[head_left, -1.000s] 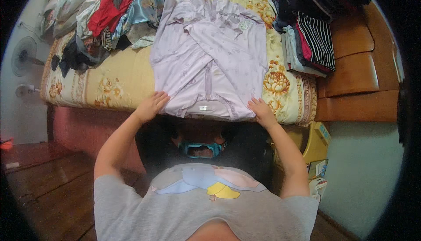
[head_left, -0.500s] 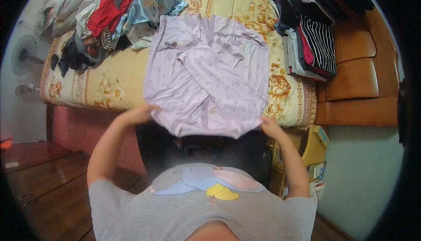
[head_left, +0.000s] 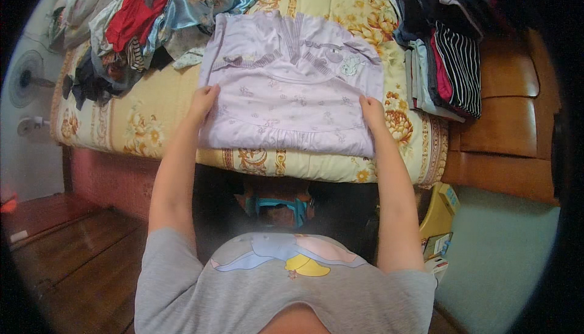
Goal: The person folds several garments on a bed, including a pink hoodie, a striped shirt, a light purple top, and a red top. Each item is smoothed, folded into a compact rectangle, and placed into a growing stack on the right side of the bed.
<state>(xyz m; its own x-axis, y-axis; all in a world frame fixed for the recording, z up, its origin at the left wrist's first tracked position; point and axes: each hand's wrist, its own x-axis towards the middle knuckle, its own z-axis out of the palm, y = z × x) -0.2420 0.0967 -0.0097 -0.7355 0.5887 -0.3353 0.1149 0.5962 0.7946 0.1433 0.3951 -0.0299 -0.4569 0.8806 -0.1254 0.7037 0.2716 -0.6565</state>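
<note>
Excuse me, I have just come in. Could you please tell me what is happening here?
A person grips a pale lilac garment by its sides, the left hand on one edge and the right hand on the other. It lies partly folded over on a flowered yellow bedspread. A loose clothes heap lies at the left, a folded clothes stack at the right.

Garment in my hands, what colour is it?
The garment is pale lilac with small darker motifs; head view shows it.
</note>
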